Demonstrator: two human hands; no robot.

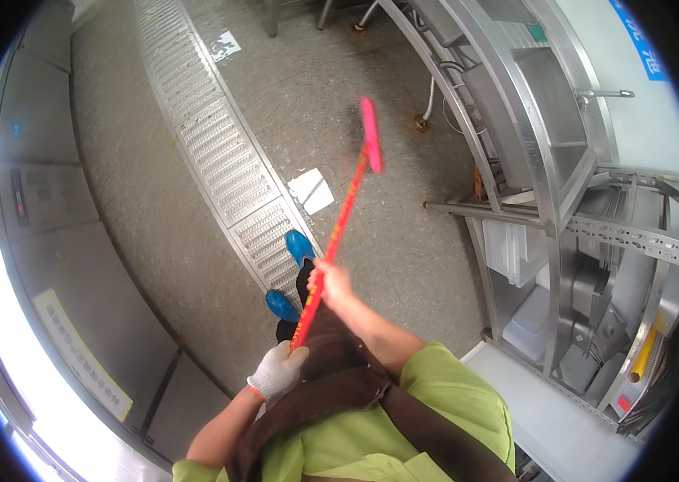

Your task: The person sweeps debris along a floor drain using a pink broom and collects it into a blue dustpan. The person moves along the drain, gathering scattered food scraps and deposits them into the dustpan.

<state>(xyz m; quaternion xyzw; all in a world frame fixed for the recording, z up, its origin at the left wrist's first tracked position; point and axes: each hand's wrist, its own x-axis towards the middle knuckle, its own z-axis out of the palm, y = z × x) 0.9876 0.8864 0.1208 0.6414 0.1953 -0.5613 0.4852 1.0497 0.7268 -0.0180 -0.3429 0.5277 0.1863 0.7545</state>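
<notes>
A broom (343, 215) with a long red patterned handle and a narrow pink head (371, 136) slants away from me. Its head is at the grey floor, with a dark blurred patch along its left side that may be bristles. My left hand (278, 369), in a white knitted glove, is closed round the handle's near end by my brown apron. Farther along, my bare right hand (330, 283) wraps the handle. A white sheet (311, 190) lies on the floor left of the broom, by the drain grate.
A metal drain grate (227, 173) runs lengthwise under my blue shoes (299, 247). Another white scrap (224, 46) lies farther off. Steel cabinets (42, 193) line the left. To the right stand steel sinks (548, 96) on legs, a rack with plastic bins (514, 249), and a white surface (544, 410).
</notes>
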